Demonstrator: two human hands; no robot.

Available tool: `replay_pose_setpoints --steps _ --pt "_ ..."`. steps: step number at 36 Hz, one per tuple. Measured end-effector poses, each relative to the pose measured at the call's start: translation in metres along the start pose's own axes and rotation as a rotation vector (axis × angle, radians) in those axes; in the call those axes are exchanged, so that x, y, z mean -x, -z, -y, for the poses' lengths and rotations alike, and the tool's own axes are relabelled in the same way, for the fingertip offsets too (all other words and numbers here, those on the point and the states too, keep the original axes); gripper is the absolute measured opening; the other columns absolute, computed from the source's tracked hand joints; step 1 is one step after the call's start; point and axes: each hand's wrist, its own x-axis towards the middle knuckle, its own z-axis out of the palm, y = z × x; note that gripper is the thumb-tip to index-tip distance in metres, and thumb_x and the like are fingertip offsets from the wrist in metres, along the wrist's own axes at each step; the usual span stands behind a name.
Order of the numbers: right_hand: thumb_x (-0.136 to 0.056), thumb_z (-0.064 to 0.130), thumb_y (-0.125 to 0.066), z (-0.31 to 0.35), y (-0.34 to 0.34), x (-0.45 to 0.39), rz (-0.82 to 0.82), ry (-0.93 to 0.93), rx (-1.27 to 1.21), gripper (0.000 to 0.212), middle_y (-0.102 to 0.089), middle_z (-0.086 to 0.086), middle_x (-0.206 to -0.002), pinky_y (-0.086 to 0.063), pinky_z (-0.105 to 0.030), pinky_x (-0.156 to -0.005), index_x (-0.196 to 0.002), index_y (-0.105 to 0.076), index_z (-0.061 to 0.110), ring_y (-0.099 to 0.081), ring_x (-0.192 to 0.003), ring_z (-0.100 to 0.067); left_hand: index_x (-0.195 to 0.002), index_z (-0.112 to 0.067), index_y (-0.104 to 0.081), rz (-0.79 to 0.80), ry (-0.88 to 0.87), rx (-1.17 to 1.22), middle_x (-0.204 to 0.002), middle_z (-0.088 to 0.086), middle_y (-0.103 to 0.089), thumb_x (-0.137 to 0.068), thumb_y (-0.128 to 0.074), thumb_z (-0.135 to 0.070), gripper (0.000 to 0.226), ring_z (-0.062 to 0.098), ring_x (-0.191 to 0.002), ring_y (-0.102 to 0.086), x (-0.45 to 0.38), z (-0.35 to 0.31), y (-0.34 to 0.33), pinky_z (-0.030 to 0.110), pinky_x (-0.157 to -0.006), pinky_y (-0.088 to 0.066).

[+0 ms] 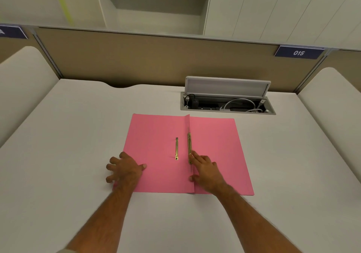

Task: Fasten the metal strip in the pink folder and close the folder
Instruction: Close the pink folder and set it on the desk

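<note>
White desk [78, 155] — beige partition [136, 57]

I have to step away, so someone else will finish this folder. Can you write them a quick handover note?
Left hand: open, flat on the lower-left edge of the open pink paper folder on the white desk.
Right hand: open, fingertips at the gold metal strip by the centre fold.
A second gold strip lies flat on the left flap.
Done: folder laid open.
Left: fasten the strip, close the folder.

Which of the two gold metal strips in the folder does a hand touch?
The right strip, along the centre fold of the pink folder: the right hand touches its near end. The left strip lies untouched.
</note>
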Motion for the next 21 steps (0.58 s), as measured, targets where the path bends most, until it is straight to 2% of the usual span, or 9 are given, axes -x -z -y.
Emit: replay_pose_setpoints --steps 4,15,21 --pt "-0.091 0.043 -0.065 -0.003 -0.005 -0.002 0.028 -0.008 0.059 0.084 -0.014 0.01 -0.169 -0.029 -0.045 -0.113 -0.16 -0.02 0.024 -0.023 -0.149 -0.02 -0.144 -0.013 -0.035 -0.001 0.007 0.014 -0.143 0.019 -0.037 -0.071 -0.081 -0.062 0.1 0.037 -0.132 -0.039 0.0 -0.002 -0.001 0.055 -0.103 -0.044" --pt "-0.094 0.047 -0.06 0.0 -0.004 -0.01 0.075 -0.021 0.137 0.082 -0.015 0.007 -0.169 -0.029 -0.051 -0.113 -0.16 -0.018 0.021 -0.021 -0.15 -0.023 -0.138 -0.013 -0.036 0.028 0.018 0.074 -0.139 0.02 -0.04 -0.065 -0.087 -0.058 0.1 0.04 -0.126 -0.047 -0.007 -0.003 0.006 0.05 -0.103 -0.039" --pt "-0.095 0.047 -0.059 0.005 -0.005 -0.013 0.091 -0.051 0.154 0.082 -0.014 0.005 -0.169 -0.03 -0.054 -0.113 -0.16 -0.016 0.019 -0.021 -0.15 -0.025 -0.138 -0.011 -0.04 0.001 0.031 0.034 -0.142 0.019 -0.043 -0.067 -0.085 -0.06 0.096 0.037 -0.134 -0.039 -0.002 -0.008 0.005 0.051 -0.106 -0.037"
